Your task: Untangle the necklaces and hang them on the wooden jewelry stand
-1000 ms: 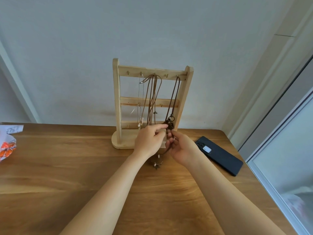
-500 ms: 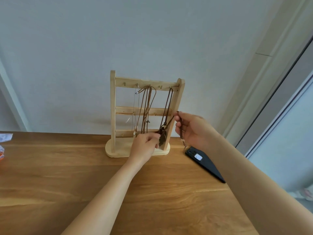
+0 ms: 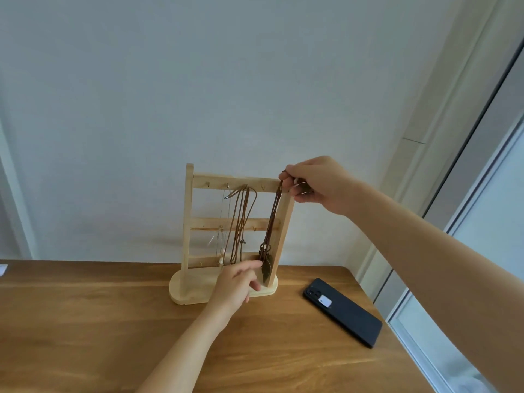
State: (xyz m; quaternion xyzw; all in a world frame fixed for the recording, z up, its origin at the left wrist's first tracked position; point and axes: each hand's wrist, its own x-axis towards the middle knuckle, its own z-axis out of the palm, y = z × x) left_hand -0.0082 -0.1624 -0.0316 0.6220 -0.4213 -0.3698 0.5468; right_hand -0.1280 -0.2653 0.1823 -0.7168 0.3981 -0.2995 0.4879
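Hanging dark cord [image 3: 272, 219]: doubled and taut, centre-right of the frame; top loop at the stand's upper right corner, leaf-like pendant [image 3: 266, 270] low beside the right post.
Risk, loop: could miss the end hook and drop if let go early; the hook is hidden behind the fingers.
Risk, tangle: a swinging pendant could catch the tan cords [image 3: 241, 222] just beside it.
Right hand [image 3: 314, 184]: fingertips pinched together on the loop.
Left hand [image 3: 235, 285]: fingers loosely apart, forefinger touching the pendant.
Stand [image 3: 189, 222]: upright, centre.
Phone [image 3: 343, 312]: lower right, flat on the table [image 3: 85, 321].
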